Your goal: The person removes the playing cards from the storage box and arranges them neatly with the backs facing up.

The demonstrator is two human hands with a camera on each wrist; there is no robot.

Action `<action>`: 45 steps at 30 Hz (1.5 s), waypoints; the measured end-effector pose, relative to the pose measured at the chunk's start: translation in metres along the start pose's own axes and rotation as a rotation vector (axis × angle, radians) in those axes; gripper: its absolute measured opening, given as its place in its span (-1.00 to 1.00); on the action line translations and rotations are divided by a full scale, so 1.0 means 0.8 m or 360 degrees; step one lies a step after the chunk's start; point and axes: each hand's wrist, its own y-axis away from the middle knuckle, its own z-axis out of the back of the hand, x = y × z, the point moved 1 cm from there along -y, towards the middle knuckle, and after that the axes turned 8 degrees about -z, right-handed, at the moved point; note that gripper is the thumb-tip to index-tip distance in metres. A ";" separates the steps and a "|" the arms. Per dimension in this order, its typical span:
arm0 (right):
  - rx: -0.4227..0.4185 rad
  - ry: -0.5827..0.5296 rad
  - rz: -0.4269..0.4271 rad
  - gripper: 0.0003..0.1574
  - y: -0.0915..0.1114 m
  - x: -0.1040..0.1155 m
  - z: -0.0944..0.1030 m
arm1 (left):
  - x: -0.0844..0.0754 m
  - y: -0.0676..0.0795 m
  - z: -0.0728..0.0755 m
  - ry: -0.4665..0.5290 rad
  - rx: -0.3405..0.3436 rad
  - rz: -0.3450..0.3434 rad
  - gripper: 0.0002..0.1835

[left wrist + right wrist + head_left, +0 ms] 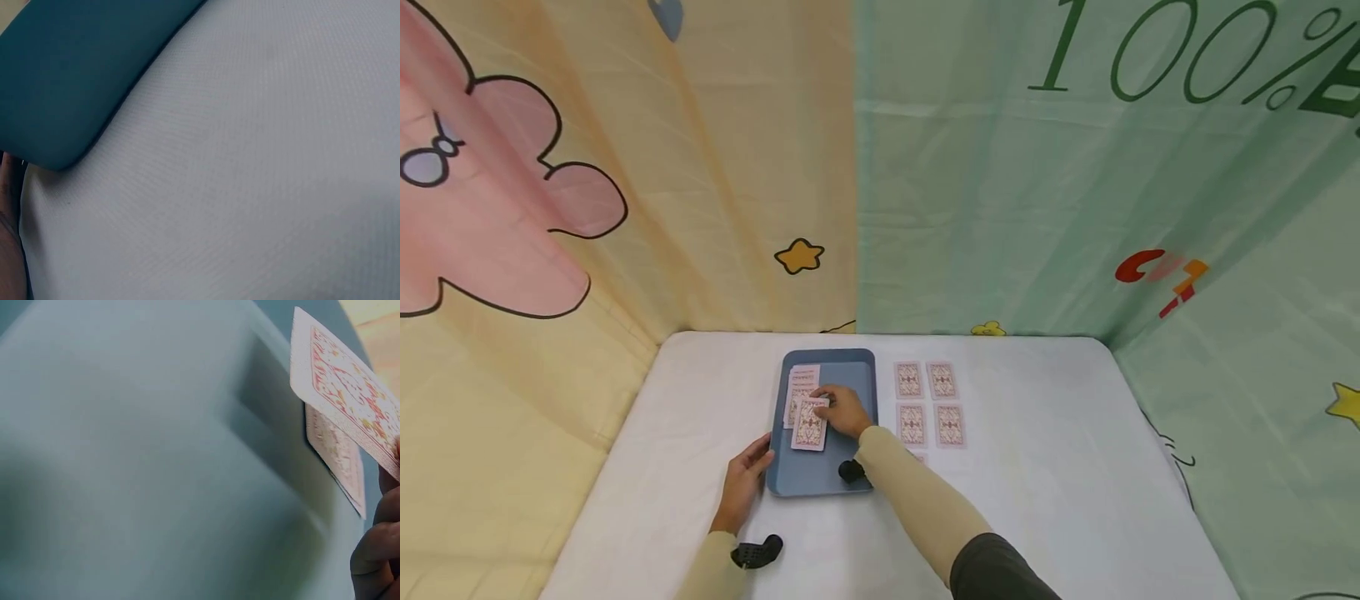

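Note:
Above the blue-grey tray (786,475), my right hand (846,412) pinches a playing card (809,425) by its edge, with its red patterned back up. The right wrist view shows that card (350,384) tilted and raised over other cards (337,450) on the tray. A column of overlapping playing cards (803,377) lies at the tray's left side, partly covered by the held card. My left hand (745,482) rests against the tray's left edge with its fingers loosely extended. In the left wrist view only a sliver of that hand (9,250) shows, beside the tray (81,75).
Right of the tray, face-down cards (911,426) lie in two columns on the white table (1060,467). Below them another card (921,457) is mostly hidden by my right forearm. Printed curtains (985,208) stand behind the table and at its sides.

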 end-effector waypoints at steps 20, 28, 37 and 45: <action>0.0031 -0.0014 -0.0063 -0.70 0.040 -0.030 0.065 | 0.000 -0.004 0.005 0.0028 0.0045 0.0052 -0.50; 0.0028 -0.0159 -0.0164 -0.68 0.054 -0.051 0.080 | -0.001 -0.003 0.004 0.0009 0.0055 0.0095 -0.50; 0.0055 -0.0363 -0.0195 -0.64 0.070 -0.073 0.102 | -0.005 -0.002 0.003 0.0013 0.0065 0.0103 -0.50; 0.0015 -0.0401 -0.0198 -0.63 0.084 -0.090 0.123 | -0.001 -0.001 0.002 0.0006 0.0063 0.0101 -0.50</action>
